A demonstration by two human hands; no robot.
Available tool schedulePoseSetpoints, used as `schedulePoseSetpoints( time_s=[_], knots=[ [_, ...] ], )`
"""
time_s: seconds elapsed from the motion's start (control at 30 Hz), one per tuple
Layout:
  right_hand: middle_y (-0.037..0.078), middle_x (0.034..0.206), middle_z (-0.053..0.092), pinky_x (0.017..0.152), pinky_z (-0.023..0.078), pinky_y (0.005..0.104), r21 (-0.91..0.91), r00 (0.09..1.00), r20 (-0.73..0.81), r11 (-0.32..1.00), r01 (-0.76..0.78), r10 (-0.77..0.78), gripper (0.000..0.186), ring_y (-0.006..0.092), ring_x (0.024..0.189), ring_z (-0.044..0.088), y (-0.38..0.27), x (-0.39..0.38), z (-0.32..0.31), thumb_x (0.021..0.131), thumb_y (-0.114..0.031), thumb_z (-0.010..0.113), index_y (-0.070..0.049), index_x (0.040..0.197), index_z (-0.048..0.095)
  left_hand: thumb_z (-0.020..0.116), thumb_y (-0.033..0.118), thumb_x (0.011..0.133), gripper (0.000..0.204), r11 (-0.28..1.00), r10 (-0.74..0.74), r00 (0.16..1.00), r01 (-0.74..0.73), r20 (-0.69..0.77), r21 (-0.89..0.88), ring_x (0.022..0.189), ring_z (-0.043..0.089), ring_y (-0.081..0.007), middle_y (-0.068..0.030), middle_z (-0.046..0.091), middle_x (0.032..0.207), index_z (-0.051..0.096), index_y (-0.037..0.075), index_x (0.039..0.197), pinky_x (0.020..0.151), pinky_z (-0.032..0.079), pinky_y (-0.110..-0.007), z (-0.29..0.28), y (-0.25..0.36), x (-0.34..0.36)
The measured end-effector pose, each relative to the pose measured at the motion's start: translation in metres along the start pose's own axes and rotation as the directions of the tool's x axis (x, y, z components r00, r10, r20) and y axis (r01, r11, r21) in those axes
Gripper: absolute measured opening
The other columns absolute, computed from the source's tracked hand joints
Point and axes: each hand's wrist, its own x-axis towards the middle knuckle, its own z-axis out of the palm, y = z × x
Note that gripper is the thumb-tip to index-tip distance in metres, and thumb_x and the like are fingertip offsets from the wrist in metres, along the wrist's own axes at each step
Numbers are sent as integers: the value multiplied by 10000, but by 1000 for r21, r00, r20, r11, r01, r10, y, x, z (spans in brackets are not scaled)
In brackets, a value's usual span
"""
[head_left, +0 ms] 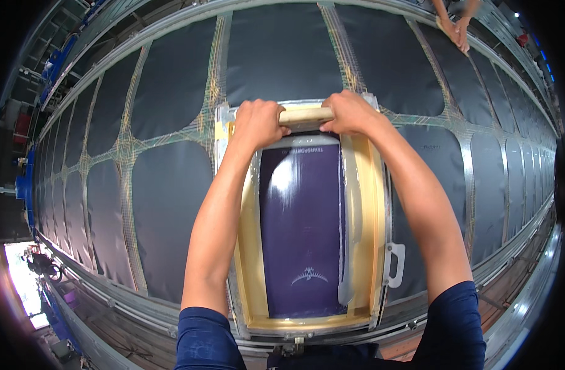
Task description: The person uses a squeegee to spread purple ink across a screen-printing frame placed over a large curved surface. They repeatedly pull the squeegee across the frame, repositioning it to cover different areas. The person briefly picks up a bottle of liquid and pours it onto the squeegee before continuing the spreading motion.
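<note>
Nearest are navy sleeves [207,342]. The left hand [259,123] is closed around the left end of a wooden-handled squeegee [306,116], which sits at the far edge of a yellow-lined printing frame [373,234], its long axis running left to right along that edge. The frame's length points away from the person, around a purple screen [302,228]. The right hand [351,113] grips the squeegee's right end. Further right, a co-worker's hands [460,34] are together near the table's [516,79] far edge.

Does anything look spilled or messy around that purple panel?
Yes: a grey smear runs along the right edge of the shiny purple rectangular panel, beside the yellow border. Its uneven outline looks untidy, but may be ordinary residue.
</note>
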Motion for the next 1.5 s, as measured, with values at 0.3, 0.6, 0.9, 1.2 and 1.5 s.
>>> schedulePoseSetpoints(
  time_s=[0.3,0.6,0.9,1.2,1.5],
  knots=[
    [172,731,724,740,569,446,102,999,49,995,-15,10,235,343,746,731,-42,-98,44,766,-231,847,-61,910,774,872,324,719,269,999,37,999,-37,-3,-4,795,724,-351,-137,737,766,798,134,896,780,563,-453,23,32,-109],
    [104,760,698,776,492,435,23,984,-80,987,159,-156,242,310,793,684,-134,-327,142,644,-153,860,-91,826,713,818,149,663,180,992,112,993,-114,-47,-50,747,645,-253,-45,688,784,728,145,818,757,428,-409,58,119,-356],
    [90,774,716,799,483,428,-10,986,-57,988,156,-156,229,297,815,688,-132,-336,136,722,-234,860,-102,862,736,781,138,681,110,988,114,991,-120,-71,-97,773,655,-242,-41,682,761,689,124,739,771,417,-414,50,124,-362],
    [159,893,756,807,559,463,-103,995,-49,991,84,-89,286,359,906,729,-24,-82,30,762,-318,855,-108,939,773,861,365,757,279,995,64,997,-61,-38,77,797,714,-318,-105,741,790,783,139,902,845,470,-457,6,32,-85],
    [208,840,747,794,576,453,44,998,30,998,54,-56,336,375,843,737,16,0,-5,765,-288,855,-37,977,782,896,329,706,339,999,-11,1000,11,9,-45,851,727,-369,-148,756,824,807,119,958,807,557,-473,1,3,7]
  ],
)
